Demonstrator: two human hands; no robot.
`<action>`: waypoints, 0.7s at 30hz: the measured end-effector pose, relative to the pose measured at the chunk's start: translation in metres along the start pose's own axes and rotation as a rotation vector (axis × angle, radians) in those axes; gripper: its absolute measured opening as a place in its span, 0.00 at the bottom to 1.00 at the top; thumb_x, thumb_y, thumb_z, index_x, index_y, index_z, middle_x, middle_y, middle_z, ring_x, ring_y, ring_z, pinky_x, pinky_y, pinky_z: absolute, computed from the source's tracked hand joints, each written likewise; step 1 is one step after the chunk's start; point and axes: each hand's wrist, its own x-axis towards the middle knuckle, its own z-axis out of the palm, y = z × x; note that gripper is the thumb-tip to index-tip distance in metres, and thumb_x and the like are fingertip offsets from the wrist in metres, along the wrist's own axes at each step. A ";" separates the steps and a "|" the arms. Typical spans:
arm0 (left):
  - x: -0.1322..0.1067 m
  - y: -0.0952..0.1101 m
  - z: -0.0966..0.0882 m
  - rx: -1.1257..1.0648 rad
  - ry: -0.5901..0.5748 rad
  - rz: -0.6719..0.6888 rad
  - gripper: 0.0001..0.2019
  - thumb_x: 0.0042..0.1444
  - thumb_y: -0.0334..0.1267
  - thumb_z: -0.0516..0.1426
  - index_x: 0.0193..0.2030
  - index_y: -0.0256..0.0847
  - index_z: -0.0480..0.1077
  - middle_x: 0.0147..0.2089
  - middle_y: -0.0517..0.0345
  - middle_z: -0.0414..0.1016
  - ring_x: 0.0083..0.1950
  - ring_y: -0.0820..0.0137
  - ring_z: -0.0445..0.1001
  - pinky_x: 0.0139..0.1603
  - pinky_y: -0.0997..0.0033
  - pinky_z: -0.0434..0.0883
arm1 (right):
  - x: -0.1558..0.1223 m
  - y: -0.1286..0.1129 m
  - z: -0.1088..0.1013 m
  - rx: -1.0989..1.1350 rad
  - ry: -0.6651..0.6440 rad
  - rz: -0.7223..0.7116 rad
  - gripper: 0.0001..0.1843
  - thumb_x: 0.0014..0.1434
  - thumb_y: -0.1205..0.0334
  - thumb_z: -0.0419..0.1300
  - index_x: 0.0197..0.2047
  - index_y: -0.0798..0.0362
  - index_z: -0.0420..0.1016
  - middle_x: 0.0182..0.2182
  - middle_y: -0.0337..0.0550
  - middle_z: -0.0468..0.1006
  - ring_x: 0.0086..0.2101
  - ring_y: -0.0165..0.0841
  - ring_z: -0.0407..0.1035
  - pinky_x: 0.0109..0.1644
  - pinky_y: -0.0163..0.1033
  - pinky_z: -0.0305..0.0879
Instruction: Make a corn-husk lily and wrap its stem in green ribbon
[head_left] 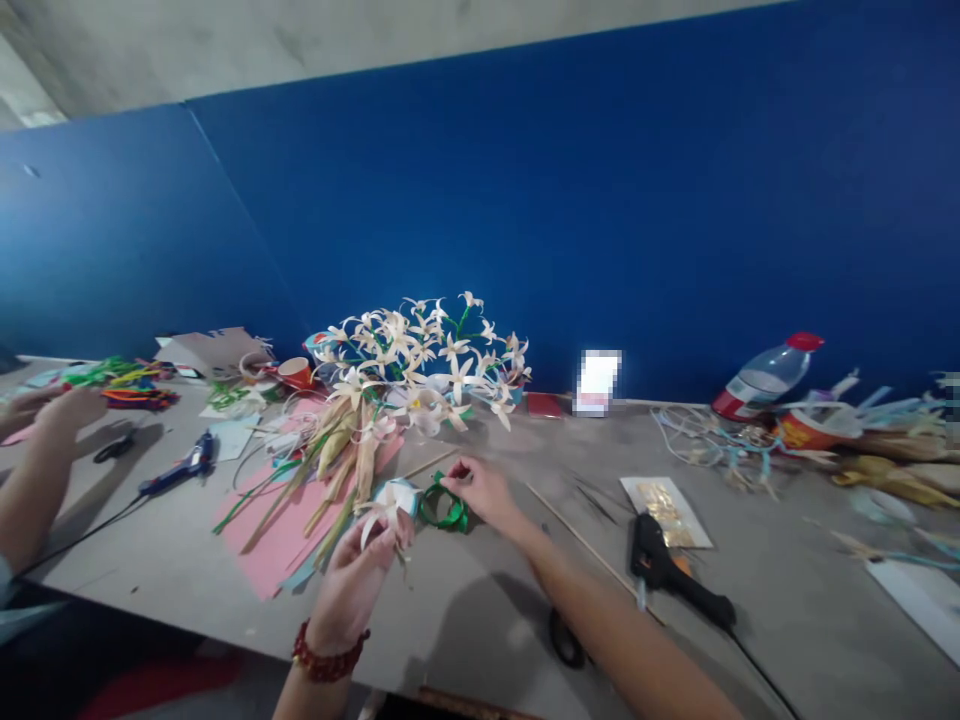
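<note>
My left hand, with a red bead bracelet at its wrist, pinches a white flower made of pale, petal-like strips. Just to its right, the closed fingers of my right hand are on the rim of a green roll of tape, which rests on the table. Behind both hands stands a large bunch of similar white flowers on green stems. Dried husks and stalks lie over pink paper beside my left hand.
A black glue gun lies on the right, near a packet of gold foil and a thin stick. Black scissors lie under my right forearm. A bottle leans at the back. Another person's arm and a blue glue gun are left.
</note>
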 end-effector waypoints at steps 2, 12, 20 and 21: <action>0.004 0.000 0.005 -0.028 -0.005 -0.002 0.10 0.56 0.41 0.63 0.29 0.38 0.71 0.30 0.56 0.68 0.36 0.67 0.66 0.41 0.65 0.62 | -0.018 -0.007 -0.011 0.125 -0.005 0.011 0.11 0.57 0.54 0.62 0.31 0.52 0.72 0.26 0.38 0.77 0.28 0.31 0.70 0.35 0.35 0.67; 0.017 -0.020 0.079 -0.293 -0.247 -0.251 0.08 0.53 0.38 0.64 0.31 0.37 0.71 0.29 0.57 0.68 0.34 0.69 0.67 0.39 0.68 0.62 | -0.132 -0.085 -0.155 0.638 0.161 -0.386 0.06 0.59 0.56 0.65 0.34 0.47 0.76 0.24 0.37 0.71 0.28 0.32 0.69 0.39 0.42 0.70; 0.011 -0.032 0.112 -0.439 -0.237 -0.430 0.04 0.55 0.33 0.64 0.32 0.34 0.74 0.31 0.58 0.69 0.32 0.75 0.66 0.38 0.75 0.63 | -0.133 -0.064 -0.108 0.433 0.040 0.138 0.06 0.60 0.60 0.62 0.34 0.51 0.72 0.24 0.33 0.69 0.24 0.24 0.63 0.27 0.28 0.61; 0.010 -0.034 0.113 -0.447 -0.224 -0.443 0.04 0.54 0.33 0.64 0.33 0.34 0.74 0.31 0.59 0.70 0.32 0.75 0.66 0.38 0.75 0.63 | -0.131 -0.063 -0.105 0.434 0.062 0.116 0.06 0.59 0.60 0.62 0.33 0.52 0.72 0.25 0.33 0.70 0.25 0.25 0.65 0.29 0.28 0.63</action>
